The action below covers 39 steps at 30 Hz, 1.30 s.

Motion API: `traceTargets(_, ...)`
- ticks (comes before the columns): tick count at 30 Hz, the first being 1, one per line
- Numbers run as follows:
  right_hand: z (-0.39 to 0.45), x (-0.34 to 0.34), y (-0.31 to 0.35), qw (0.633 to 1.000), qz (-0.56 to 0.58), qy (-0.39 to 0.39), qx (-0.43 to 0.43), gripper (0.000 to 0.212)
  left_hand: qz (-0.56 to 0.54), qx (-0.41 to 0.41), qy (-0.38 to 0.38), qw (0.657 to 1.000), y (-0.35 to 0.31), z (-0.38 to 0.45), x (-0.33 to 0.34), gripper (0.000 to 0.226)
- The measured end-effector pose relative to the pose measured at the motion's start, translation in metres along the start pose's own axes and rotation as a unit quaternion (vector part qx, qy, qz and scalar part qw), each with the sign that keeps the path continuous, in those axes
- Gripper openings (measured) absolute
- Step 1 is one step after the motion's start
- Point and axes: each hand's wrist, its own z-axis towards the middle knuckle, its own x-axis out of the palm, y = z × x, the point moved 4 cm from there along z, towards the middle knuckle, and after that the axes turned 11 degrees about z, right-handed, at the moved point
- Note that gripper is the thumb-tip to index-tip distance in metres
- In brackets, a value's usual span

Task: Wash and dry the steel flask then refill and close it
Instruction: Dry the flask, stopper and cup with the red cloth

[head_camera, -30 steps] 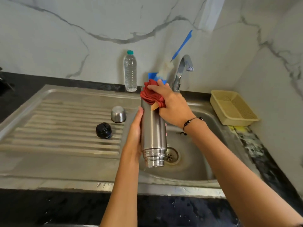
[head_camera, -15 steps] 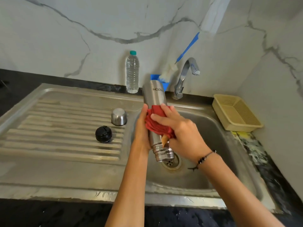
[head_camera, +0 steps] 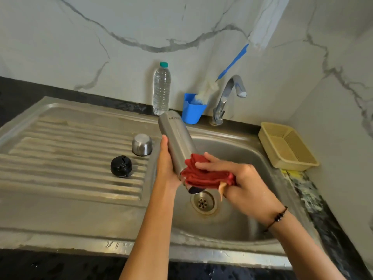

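Note:
The steel flask (head_camera: 175, 138) is held upside down and tilted over the sink basin (head_camera: 242, 158), its base pointing up and away. My left hand (head_camera: 166, 164) grips its body from the left. My right hand (head_camera: 238, 182) holds a red cloth (head_camera: 203, 174) wrapped round the flask's neck end, which the cloth mostly hides. The flask's steel cup lid (head_camera: 141, 144) and black stopper (head_camera: 121, 166) sit on the ribbed draining board (head_camera: 60, 150). A clear plastic water bottle (head_camera: 161, 89) with a green cap stands at the back against the wall.
A blue cup (head_camera: 191, 111) holding a blue-handled bottle brush (head_camera: 224, 74) stands beside the tap (head_camera: 228, 98). A beige plastic basket (head_camera: 286, 146) lies right of the sink. The drain (head_camera: 203, 202) is below the flask. Dark counter surrounds the sink.
My right hand slid the red cloth from the flask's upper base end down to its neck end. The flask tilted further, its base leaning away to the left.

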Motion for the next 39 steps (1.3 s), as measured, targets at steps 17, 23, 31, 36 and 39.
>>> traceTargets(17, 0.142, 0.002, 0.021, 0.982, -0.184, -0.034, -0.011, 0.051, 0.097, 0.046, 0.074, 0.992, -0.027, -0.02, 0.003, 0.063)
traceTargets(23, 0.128, -0.008, 0.019, 0.981, -0.194, -0.016, 0.007, 0.054, 0.08, 0.031, 0.086, 0.993, -0.017, -0.018, 0.007, 0.054)
traceTargets(31, 0.069, 0.01, 0.008, 0.98, -0.191, 0.018, -0.041, 0.053, -0.026, 0.046, 0.068, 0.996, -0.008, -0.013, 0.012, 0.053)
traceTargets(36, 0.038, 0.006, 0.0, 0.982, -0.186, 0.005, -0.03, 0.057, -0.026, -0.009, 0.004, 1.0, 0.006, -0.013, 0.011, 0.077)
traceTargets(39, 0.019, 0.007, 0.0, 0.982, -0.186, -0.005, -0.042, 0.061, -0.038, -0.024, -0.022, 0.999, 0.01, -0.01, 0.009, 0.092)
